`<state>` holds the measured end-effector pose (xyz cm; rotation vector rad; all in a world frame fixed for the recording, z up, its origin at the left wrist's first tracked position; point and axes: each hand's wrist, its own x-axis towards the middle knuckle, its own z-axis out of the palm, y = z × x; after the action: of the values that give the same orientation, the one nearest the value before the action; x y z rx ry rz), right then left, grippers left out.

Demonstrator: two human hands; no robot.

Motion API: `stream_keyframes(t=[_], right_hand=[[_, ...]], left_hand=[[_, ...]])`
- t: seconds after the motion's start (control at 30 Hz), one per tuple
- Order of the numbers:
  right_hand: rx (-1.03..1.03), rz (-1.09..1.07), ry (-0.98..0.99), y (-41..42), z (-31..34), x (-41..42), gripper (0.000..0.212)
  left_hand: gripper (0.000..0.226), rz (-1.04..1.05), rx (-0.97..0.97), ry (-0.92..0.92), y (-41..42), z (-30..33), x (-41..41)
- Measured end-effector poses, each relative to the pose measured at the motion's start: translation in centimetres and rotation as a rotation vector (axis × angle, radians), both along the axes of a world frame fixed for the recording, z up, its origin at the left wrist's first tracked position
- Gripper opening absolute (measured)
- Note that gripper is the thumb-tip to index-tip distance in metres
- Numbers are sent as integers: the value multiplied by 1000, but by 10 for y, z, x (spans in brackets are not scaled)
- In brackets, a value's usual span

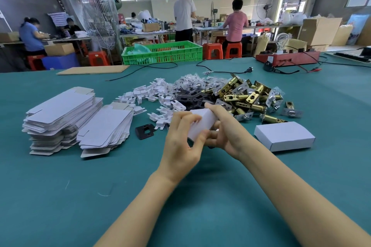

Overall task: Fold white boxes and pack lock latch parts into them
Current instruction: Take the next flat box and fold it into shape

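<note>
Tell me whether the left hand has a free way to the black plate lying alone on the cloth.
Probably yes, once it lets go: the black plate lies uncovered beside the left hand, which now grips the white box.

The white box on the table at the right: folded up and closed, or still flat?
Folded and closed: the white box stands as a full block, top and side walls showing, no flap open.

A wide table covered in teal cloth (pixel 60 186) carries two stacks of flat white cardboard box blanks (pixel 66 118) at left. A folded white box (pixel 284 135) lies right, with brass latch bolts (pixel 249 96) and small white plastic pieces (pixel 152 98) heaped farther back
</note>
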<state>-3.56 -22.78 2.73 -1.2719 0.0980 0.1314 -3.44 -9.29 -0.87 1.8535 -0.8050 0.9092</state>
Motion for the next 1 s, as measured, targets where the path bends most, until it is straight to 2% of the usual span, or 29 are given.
stream_keyframes(t=[0.1,0.2,0.33,0.4,0.47,0.53,0.57,0.63,0.73,0.9,1.0], right_hand=[[-31,19,22,-5,-8,3,34],[-54,-15,-6,-9,-19,8,15],[-7,-58,4,-11,-32,11,27],[66,-47,-20,-13,-36,13,37],[91,-36,-62,-13,-39,14,41],[84,-38,-97,-12,-41,15,46],[70,-45,-111,-11,-42,15,49],[19,-64,-156,-9,-43,15,50],[-53,-72,-228,-7,-45,15,41],[-100,-59,-284,-6,-51,15,43],[-68,-42,-297,-8,-51,14,48]], left_hand=[[15,-32,85,-17,0,-8,2],[17,-10,68,37,2,-12,3],[30,217,-36,146,5,-15,6],[41,313,-125,344,8,-15,10],[50,220,-266,656,12,-13,14],[36,9,-403,867,14,-11,17],[25,-79,-428,902,14,-11,17],[14,-182,-405,878,11,-12,16],[9,-216,-383,833,10,-13,16],[14,-219,-380,787,18,-14,20],[23,-256,-400,829,20,-15,22]])
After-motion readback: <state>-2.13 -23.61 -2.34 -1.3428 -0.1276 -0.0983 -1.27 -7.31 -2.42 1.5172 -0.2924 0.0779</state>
